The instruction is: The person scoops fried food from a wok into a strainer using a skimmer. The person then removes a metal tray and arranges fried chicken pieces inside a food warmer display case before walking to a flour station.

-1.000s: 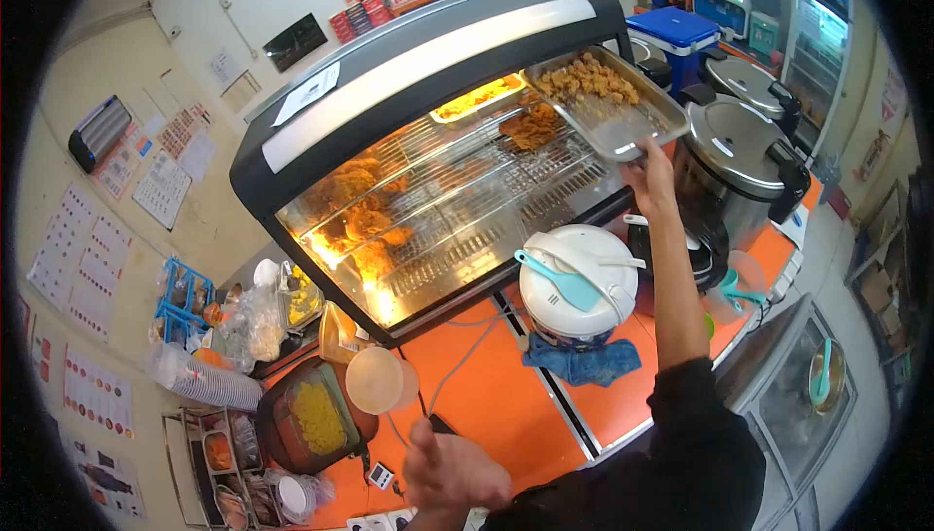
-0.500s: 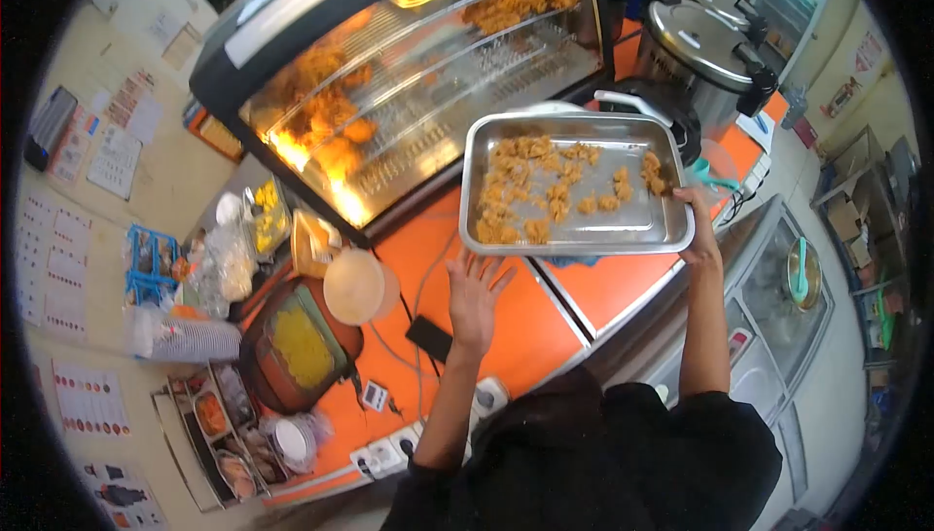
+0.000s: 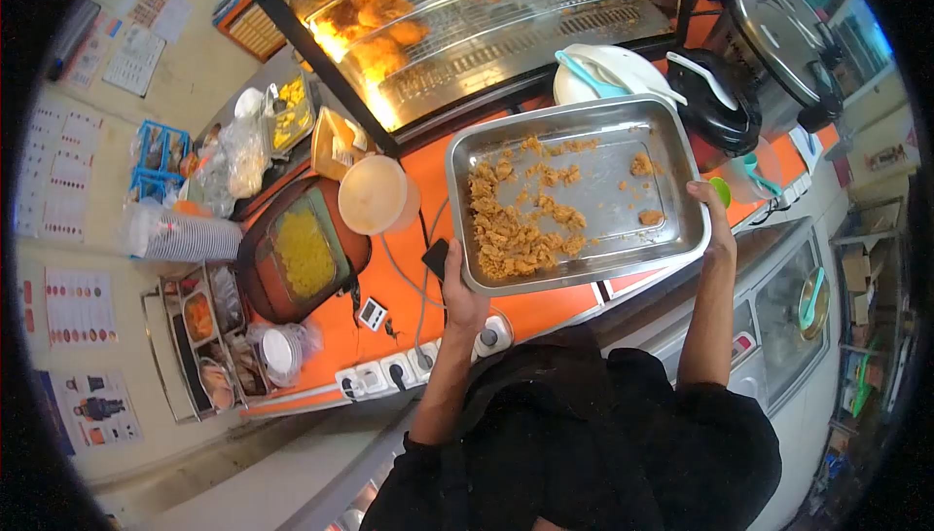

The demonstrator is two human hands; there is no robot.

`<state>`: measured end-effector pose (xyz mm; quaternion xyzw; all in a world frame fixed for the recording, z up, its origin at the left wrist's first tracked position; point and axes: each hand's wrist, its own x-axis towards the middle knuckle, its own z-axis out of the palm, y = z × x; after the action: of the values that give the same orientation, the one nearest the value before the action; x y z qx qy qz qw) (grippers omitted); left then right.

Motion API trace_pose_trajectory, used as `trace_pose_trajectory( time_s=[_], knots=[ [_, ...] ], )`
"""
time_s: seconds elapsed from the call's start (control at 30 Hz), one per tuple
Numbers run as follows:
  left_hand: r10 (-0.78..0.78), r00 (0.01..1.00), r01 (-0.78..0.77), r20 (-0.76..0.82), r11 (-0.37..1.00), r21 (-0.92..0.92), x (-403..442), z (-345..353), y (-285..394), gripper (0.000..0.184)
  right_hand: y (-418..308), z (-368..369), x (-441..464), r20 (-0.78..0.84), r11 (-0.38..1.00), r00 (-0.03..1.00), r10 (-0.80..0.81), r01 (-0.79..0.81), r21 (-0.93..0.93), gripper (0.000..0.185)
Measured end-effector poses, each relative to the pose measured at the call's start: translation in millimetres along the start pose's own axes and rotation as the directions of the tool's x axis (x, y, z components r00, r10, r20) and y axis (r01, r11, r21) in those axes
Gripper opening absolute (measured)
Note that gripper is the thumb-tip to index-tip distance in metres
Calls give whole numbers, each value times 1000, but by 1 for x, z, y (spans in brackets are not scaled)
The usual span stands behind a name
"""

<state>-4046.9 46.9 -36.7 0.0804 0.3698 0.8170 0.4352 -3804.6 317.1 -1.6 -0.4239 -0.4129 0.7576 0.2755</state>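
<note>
One heated glass cabinet point(image 3: 457, 78) spans the top of the view, above one orange counter point(image 3: 540, 313); two steel pots point(image 3: 769, 49) stand at the right, with one white cooker point(image 3: 632, 69) and one black cooker point(image 3: 710, 103) between them and the cabinet. The single metal tray point(image 3: 608, 210) is held up over the counter, in front of the white cooker, by two hands. The left hand point(image 3: 462, 292) grasps its near left corner, thumb up against the rim, and the right hand point(image 3: 717, 224) grips the right end near the other near corner, thumb over the edge. Inside, the fried pieces point(image 3: 516, 229) are too many and too crumbled to count (the big heap is at the left), but two larger ones sit apart toward the right wall. The tray's far rim overlaps the white cooker in view, and whether they touch I cannot tell; its left edge is near one round tub point(image 3: 373, 195), with a strip of counter between, and one black phone point(image 3: 437, 256) lies partly hidden beside the left hand. Half a second ago the left hand was open, fingers spread below the tray; now it has closed on the corner, and a piece once against the right wall lies farther in.
</note>
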Motion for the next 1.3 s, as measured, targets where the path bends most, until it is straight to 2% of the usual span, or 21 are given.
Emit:
trace_pose_trajectory(
  time_s=[0.13,0.23,0.33,0.4,0.43,0.47,0.53,0.63,0.73,0.83,0.9,0.97,1.17,1.3],
  knots=[
    [-14,999,14,-29,1000,-14,0,-10,-6,48,13,-7,19,145,1000,989,25,-23,-18,51],
    [-19,998,23,-66,998,62,-1,-3,-7,49,18,-12,26,113,990,993,16,0,-143,50],
    [-9,988,22,-153,996,83,-3,-14,-22,48,12,-2,33,305,880,934,-187,297,-371,55],
    [-11,984,31,-179,994,106,-6,-12,-27,49,-1,19,16,305,799,896,-324,431,-418,69],
    [-7,982,29,-187,992,119,-8,-12,-28,49,-10,25,7,304,857,926,-224,335,-391,82],
    [-1,981,28,-196,991,133,-9,-10,-31,49,-4,21,10,380,731,881,-281,453,-510,78],
    [29,977,0,-212,991,134,-12,-7,-39,48,-9,28,3,517,437,804,-294,594,-675,71],
    [68,976,-35,-206,986,160,-10,-12,-47,48,-9,22,10,450,486,891,-63,421,-766,52],
    [70,975,-30,-210,982,184,-13,-11,-49,48,5,14,15,466,483,877,-115,459,-745,37],
    [95,972,-49,-216,977,210,-15,-2,-49,48,7,13,11,504,437,845,-179,527,-729,31],
    [102,971,-56,-215,976,208,-16,-1,-50,49,12,10,15,460,509,884,-82,434,-743,32],
    [107,969,-63,-224,978,197,-17,-3,-52,49,16,8,16,455,516,888,-63,420,-747,33],
    [64,962,-17,-265,984,176,-18,-8,-52,49,33,10,20,512,394,829,-226,558,-730,27],
    [26,960,27,-278,982,187,-28,-29,-54,48,56,10,24,605,363,774,-187,627,-690,21]
  ],
)
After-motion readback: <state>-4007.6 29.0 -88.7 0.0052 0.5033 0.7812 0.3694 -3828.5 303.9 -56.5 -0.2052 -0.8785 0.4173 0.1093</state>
